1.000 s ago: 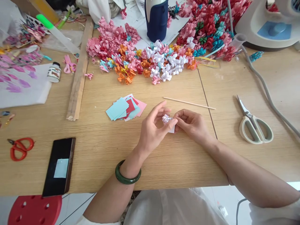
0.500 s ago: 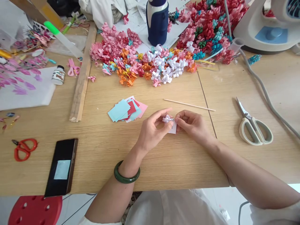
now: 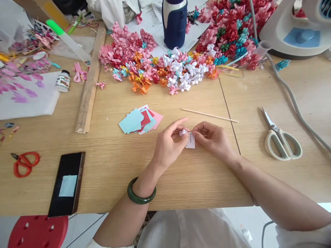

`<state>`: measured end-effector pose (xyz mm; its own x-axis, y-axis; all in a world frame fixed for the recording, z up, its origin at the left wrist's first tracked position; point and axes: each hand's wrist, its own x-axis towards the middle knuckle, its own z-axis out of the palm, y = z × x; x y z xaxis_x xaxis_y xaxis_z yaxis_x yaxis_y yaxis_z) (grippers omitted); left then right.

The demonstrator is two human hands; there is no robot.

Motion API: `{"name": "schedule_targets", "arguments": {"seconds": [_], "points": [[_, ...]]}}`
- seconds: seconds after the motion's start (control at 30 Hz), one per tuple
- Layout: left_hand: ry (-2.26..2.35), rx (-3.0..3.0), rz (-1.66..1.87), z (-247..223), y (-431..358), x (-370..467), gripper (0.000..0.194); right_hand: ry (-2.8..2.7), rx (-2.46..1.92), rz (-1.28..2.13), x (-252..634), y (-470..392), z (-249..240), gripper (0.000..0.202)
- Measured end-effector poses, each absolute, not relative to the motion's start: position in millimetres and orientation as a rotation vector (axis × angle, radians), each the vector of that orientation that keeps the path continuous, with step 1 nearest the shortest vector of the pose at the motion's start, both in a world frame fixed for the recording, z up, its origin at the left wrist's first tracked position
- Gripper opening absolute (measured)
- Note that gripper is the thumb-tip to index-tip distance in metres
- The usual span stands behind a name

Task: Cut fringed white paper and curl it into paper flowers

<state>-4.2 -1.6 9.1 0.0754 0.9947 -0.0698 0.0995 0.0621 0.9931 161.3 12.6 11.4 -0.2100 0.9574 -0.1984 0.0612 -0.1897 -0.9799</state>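
A small white piece of paper (image 3: 190,142) with dark marks along it is held between my two hands, just above the table. My left hand (image 3: 167,144) pinches it from the left, with thumb and fingers around a curled white paper bit (image 3: 182,132) at its upper left. The other fingers of that hand are raised. On the right, my right hand (image 3: 212,138) pinches the paper's upper right edge, its fingers folded. A stack of coloured paper pieces (image 3: 131,121) lies left of my hands, and a thin wooden stick (image 3: 209,115) lies beyond them.
Beige-handled scissors (image 3: 283,143) lie to the right. A phone (image 3: 67,182) and red-handled snips (image 3: 25,163) lie to the left, near a wooden strip (image 3: 89,93). Piled curled paper flowers (image 3: 186,74), a dark blue bottle (image 3: 174,26) and a grey cord (image 3: 292,94) are farther back.
The white paper has turned slightly, so its dark marks show more. Its curled part looks more tightly gathered in my left fingers. Both hands stay almost in place.
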Motion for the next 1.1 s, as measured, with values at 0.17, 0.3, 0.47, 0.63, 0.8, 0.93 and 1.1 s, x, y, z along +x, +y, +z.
{"name": "schedule_targets", "arguments": {"seconds": [0.17,0.3,0.47,0.63,0.8,0.93,1.1], "points": [[1.246,1.273,1.006,6.9,-1.3,-1.6,0.045,-1.356,-1.269,1.468,161.8,12.5,12.7,0.014],[1.3,1.286,1.006,5.2,-1.1,-2.0,0.042,-1.318,-1.251,1.501,161.8,11.5,11.7,0.017],[1.342,1.355,1.002,2.6,-1.6,-1.9,0.043,-1.364,-1.213,1.485,161.3,9.1,7.0,0.016],[1.333,1.374,0.997,2.0,-2.4,-0.5,0.045,-1.615,-1.241,1.19,162.3,7.3,6.9,0.004],[1.264,1.137,0.991,8.3,-0.5,-1.3,0.047,-1.893,-1.027,0.955,167.0,9.6,9.8,0.011],[1.214,1.002,0.992,12.8,0.7,-1.7,0.054,-1.977,-0.905,0.836,169.5,12.6,7.8,0.016],[1.246,1.038,1.028,12.1,0.9,-1.5,0.048,-1.959,-0.931,0.915,166.9,11.0,6.1,0.015]]}}
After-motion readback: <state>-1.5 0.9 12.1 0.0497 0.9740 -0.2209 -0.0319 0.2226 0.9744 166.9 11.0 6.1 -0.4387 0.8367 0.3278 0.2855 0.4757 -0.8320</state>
